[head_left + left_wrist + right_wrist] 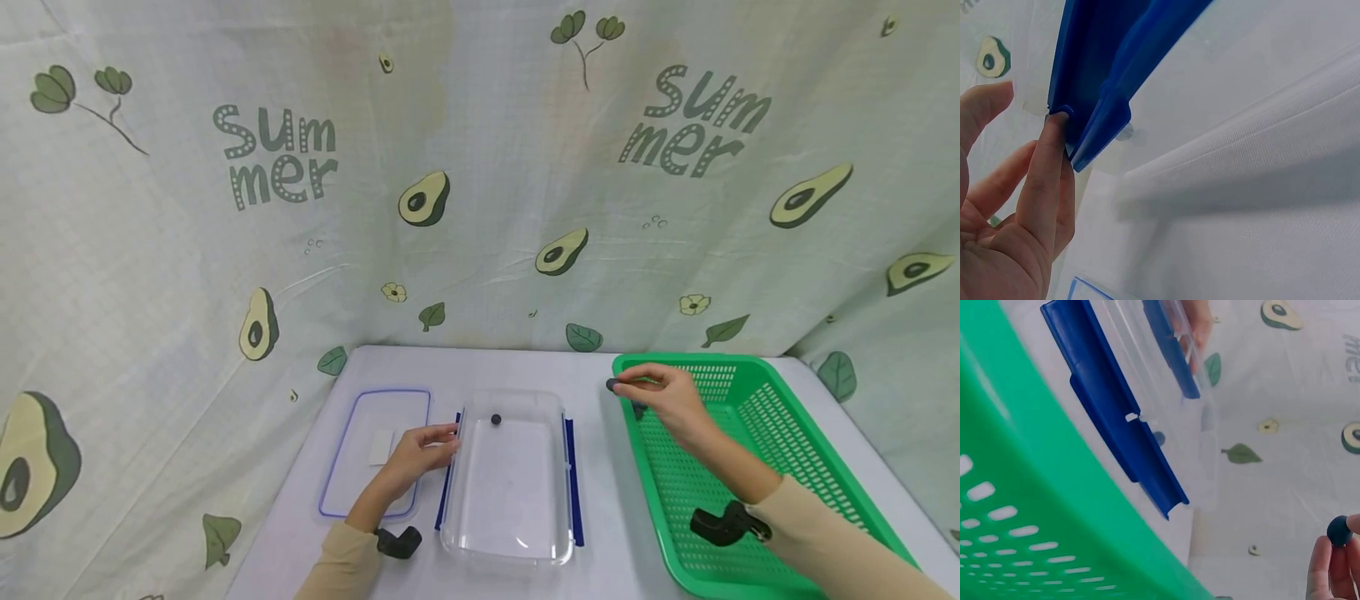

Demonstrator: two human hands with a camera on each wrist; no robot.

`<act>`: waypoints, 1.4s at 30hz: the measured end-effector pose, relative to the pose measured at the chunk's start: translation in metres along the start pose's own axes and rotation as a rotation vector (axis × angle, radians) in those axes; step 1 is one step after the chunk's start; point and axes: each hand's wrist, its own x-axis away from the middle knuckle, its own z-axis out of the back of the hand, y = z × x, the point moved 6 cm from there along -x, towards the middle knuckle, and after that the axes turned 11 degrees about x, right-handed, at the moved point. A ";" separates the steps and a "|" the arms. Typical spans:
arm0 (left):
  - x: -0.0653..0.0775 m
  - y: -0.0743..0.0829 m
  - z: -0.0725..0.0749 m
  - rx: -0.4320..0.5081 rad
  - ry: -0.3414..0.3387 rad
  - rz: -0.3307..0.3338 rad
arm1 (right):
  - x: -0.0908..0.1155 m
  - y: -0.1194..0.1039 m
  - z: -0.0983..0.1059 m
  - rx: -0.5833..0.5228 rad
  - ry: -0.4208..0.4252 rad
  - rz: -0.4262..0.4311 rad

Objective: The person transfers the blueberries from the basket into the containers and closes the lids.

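The right hand's (670,402) fingers (1321,570) pinch a small dark round piece (1339,530), holding it above the near-left rim of the green perforated basket (780,433), between the basket and the clear plastic container (512,475). The left hand's (415,457) fingers (1046,162) lie nearly straight, their tips pressing on the blue latch flap (1100,94) on the container's left side. A second small dark piece (496,420) lies inside the container near its far wall. The container's blue-edged lid (375,450) lies flat on the white worktop (600,533), just left of the left hand.
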 end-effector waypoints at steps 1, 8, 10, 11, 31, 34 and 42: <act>0.000 0.000 0.000 -0.003 0.001 0.001 | -0.001 -0.001 -0.002 -0.002 -0.003 0.000; 0.000 0.002 0.000 -0.019 0.010 -0.001 | -0.006 -0.007 -0.022 -0.058 -0.053 0.031; 0.000 0.001 0.000 -0.022 0.009 0.000 | -0.007 -0.008 -0.028 -0.067 -0.072 0.037; -0.001 0.001 0.000 -0.021 0.008 0.001 | -0.007 -0.008 -0.031 -0.067 -0.082 0.038; 0.001 -0.001 0.000 -0.035 0.017 -0.010 | -0.010 -0.003 -0.096 -0.025 -0.252 0.011; 0.000 -0.002 0.000 -0.027 0.015 -0.007 | -0.009 0.000 -0.101 -0.010 -0.266 0.012; -0.001 0.000 0.000 -0.022 0.015 -0.002 | -0.007 0.005 -0.111 -0.005 -0.295 -0.012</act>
